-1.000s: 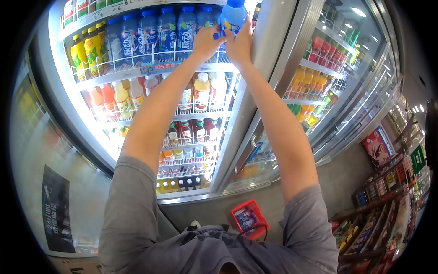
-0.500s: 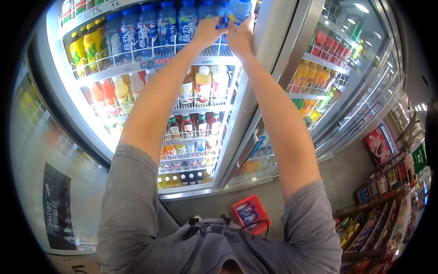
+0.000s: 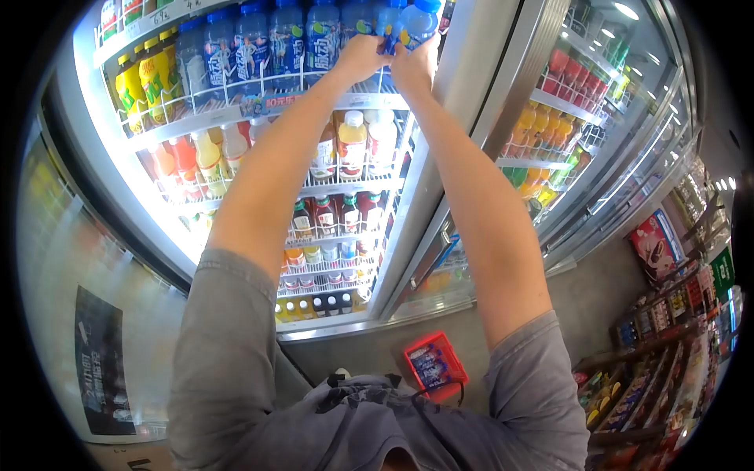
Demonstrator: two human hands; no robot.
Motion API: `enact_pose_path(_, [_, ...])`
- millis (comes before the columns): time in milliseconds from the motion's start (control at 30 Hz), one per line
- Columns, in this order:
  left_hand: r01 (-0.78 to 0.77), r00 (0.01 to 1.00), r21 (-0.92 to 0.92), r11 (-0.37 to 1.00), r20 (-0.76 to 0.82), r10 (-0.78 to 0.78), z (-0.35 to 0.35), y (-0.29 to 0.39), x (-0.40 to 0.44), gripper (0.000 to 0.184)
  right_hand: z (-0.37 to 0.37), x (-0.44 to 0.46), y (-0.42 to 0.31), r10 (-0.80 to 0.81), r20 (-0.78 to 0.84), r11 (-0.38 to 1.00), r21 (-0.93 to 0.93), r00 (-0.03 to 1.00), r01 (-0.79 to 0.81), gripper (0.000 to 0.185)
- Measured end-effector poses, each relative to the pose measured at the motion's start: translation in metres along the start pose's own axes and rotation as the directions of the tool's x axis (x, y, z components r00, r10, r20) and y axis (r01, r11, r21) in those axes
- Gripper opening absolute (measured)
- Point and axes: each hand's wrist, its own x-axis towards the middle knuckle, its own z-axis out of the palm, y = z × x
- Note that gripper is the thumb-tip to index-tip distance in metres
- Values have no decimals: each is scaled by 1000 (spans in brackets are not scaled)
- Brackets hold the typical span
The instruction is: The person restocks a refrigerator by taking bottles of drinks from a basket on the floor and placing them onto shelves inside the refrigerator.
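My right hand (image 3: 413,69) is closed around the lower part of a blue drink bottle (image 3: 418,23), which leans to the right in front of the shelf's wire rail. Close on its left, my left hand (image 3: 363,58) has thumb and bent fingers at another blue bottle (image 3: 387,19); part of that grip is hidden. A row of blue bottles (image 3: 285,43) with dark blue caps stands upright on the same shelf, left of my hands. Below hangs a price strip (image 3: 275,102).
Yellow bottles (image 3: 155,77) fill the shelf's left end, with juice bottles (image 3: 352,145) on the shelf beneath. The open glass door (image 3: 63,259) is on the left, a closed cooler door (image 3: 550,133) on the right. A red basket (image 3: 455,369) holding blue packs sits on the floor.
The bottle in my right hand has come slightly down and to the right. More of the bottle beside my left hand now shows. Both arms keep nearly the same pose.
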Motion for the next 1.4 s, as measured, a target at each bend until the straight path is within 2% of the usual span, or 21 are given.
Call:
enact_pose_path(33, [5,1000,-13,1000,-11,-5,1,0,2,37,0,1,2,24,11,1000,9,1000,-24,68])
enact_pose_path(100, [24,1000,-18,1000,8,-24,-1,-3,6,38,5,1,5,-69,-82,997,-47,994,65,67])
enact_pose_path(167, [43,998,24,999,44,-44,1,-5,8,40,5,-3,5,11,-53,1000,-5,999,-11,64])
enact_pose_path(233, [66,995,41,997,71,-69,1,-4,7,42,10,5,14,-94,-112,990,-113,989,81,61])
enact_pose_path(400, [95,983,272,957,123,-133,-5,3,1,47,14,21,22,-68,-29,979,-192,997,61,64])
enact_pose_path(467, [95,988,343,935,82,-131,1,-5,2,44,22,27,27,-96,-138,929,-368,986,39,65])
enact_pose_path(567, [205,950,356,912,151,-273,-8,12,0,41,29,42,49,-92,-76,921,-386,993,56,65])
enact_pose_path(633, [234,944,337,912,146,-296,-8,13,1,41,30,42,55,-91,-88,928,-370,992,52,64])
enact_pose_path(733, [248,942,320,914,140,-305,-3,10,1,41,29,44,62,-185,-94,947,-283,978,152,62])
enact_pose_path(833, [213,959,331,919,108,-261,1,8,-1,42,30,44,64,-108,-23,950,-296,994,97,68])
enact_pose_path(900, [148,980,375,915,70,-187,2,9,-4,43,37,36,67,-221,-139,965,-173,965,196,81])
enact_pose_path(933, [119,981,409,905,93,-171,-1,12,-5,47,33,29,54,-229,-128,947,-258,965,190,87])
enact_pose_path(967, [111,982,408,906,97,-164,-2,9,-6,47,29,16,44,-222,-126,966,-161,967,201,83])
enact_pose_path(1000, [157,988,123,980,-14,-156,2,-2,-8,50,24,0,29,-215,-124,976,-63,969,208,79])
enact_pose_path(1033, [158,976,-179,971,-118,-181,2,-3,-10,54,25,-4,30,-350,-176,936,-99,920,337,77])
enact_pose_path(1100, [69,974,-353,933,-180,-140,-7,7,-13,60,12,-31,23,-448,-204,894,-125,870,431,73])
enact_pose_path(1133, [59,978,-509,859,-144,-152,-18,28,-21,57,-10,-47,8,-368,-88,930,-18,926,368,72])
enact_pose_path(1167, [50,982,-518,854,-129,-136,-27,55,-32,57,-34,-66,-8,-288,36,955,81,957,284,71])
enact_pose_path(1233, [16,980,-692,722,-134,-150,-44,106,-52,51,-74,-95,-24,-295,18,948,130,955,290,66])
enact_pose_path(1300, [-32,979,-706,707,-165,-121,-40,139,-64,45,-110,-116,-25,-264,52,876,431,963,217,60])
enact_pose_path(1400, [-60,982,-786,615,-158,-107,-25,193,-78,38,-178,-136,-13,-237,-15,889,401,971,223,56])
